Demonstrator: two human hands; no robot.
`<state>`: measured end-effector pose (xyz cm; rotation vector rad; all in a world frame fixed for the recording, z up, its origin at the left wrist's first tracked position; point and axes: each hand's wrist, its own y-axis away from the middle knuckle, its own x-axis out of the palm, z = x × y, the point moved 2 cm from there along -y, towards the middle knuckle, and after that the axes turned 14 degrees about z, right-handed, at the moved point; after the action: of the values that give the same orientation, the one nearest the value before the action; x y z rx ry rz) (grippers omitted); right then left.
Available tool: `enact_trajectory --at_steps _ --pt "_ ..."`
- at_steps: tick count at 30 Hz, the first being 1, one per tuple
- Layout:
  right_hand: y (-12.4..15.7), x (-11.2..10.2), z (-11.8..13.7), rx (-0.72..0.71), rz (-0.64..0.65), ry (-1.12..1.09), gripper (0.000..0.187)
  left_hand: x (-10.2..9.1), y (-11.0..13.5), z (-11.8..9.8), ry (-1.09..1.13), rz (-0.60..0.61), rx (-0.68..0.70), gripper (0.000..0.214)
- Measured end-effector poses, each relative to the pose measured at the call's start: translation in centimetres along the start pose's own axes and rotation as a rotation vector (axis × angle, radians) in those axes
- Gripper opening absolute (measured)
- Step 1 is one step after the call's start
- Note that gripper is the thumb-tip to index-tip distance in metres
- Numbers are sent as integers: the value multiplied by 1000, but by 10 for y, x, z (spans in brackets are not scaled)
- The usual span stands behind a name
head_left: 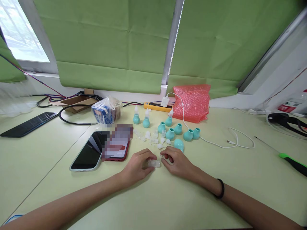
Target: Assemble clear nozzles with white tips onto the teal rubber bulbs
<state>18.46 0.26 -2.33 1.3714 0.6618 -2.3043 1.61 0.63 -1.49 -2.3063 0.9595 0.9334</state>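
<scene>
Two hands low on the pale green table (216,179), meeting near the middle. Left hand (137,164) curled, fingers bent down over a small clear plastic piece (154,163); thumb and fingertips pinching its left end. Right hand (176,162) also curled, fingertips touching the right end of the same piece, with a black band (221,189) around the wrist. Clear plastic piece lying between both hands, just above the table surface, partly hidden by the left fingers; exact shape hard to tell.

Just behind the hands, several small clear parts (153,138) scattered on the table. Close beyond the right hand, one teal bulb (178,144) lying on its side, almost touching the knuckles. Further back, more teal bulbs (177,129) standing in a loose row, and two with white tips (141,119) upright on the left of them.

To the left of the left hand, a phone with dark screen (87,153), and beside it a red phone (117,143), partly blurred. Behind, a plastic bag with a blue box (104,111), a cardboard box (75,103), black cables (69,119), a yellow power strip (155,107), a pink bubble wrap bag (192,102). White cable (230,140) curling across the table on the right. Far right, a green-handled screwdriver (287,158), well apart from the hands. Green blinds (107,48) on the window behind.
</scene>
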Motion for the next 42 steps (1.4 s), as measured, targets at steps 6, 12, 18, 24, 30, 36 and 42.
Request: enact_trajectory --at_steps 6,12,18,24,30,36,42 --pt "2 -1 2 -72 -174 -93 10 1 0 0 77 12 -82 24" --pt "7 3 16 -211 -189 -137 13 4 1 4 181 8 -99 37" --pt "8 9 18 -264 -115 -108 17 3 2 1 149 24 -86 30" --pt "8 8 16 -280 -142 -77 18 4 3 0 112 26 -80 28" --pt "10 10 14 -322 -118 107 19 3 4 1 66 -7 -81 30" --pt "13 11 15 -331 -102 193 19 0 2 -2 -169 -88 -36 17" --pt "13 10 16 -353 -121 236 19 2 1 -4 -249 -18 -21 11"
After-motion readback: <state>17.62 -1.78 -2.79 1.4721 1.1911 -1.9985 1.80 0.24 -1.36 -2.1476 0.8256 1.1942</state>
